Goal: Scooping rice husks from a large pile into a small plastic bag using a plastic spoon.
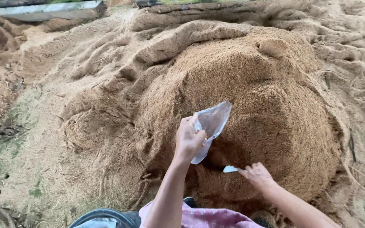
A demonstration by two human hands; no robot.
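left hand point(189, 141): raised against the front of the heap, fingers closed on the upper edge of a clear plastic bag point(211, 126). Firm pinch, knuckles toward camera.
bag: thin, see-through, mostly limp. Top corner sticks up and to the right of the hand, lower end hangs down past the wrist. Sits right in front of the heap face, touching or nearly touching it; can't tell which.
right hand point(256, 174): lower, near the base of the heap. Fingers curled, pinching a small white piece point(230, 169) at the fingertips. Could be the bag's other corner or a separate scrap; can't tell.
heap point(258, 105): big mound of fine brown sawdust-like stuff, fills most of the view, lumpy crust on top, dark hollow at the foot between the two hands.
ground point(26, 139): same brown material spread thin, patches of grass and dry twigs at left.
pink cloth point(203, 217): bottom edge, over the person's lap.
dark round rim point(98, 215): bottom left, partly cut off.
concrete slab point(47, 10): far top left.
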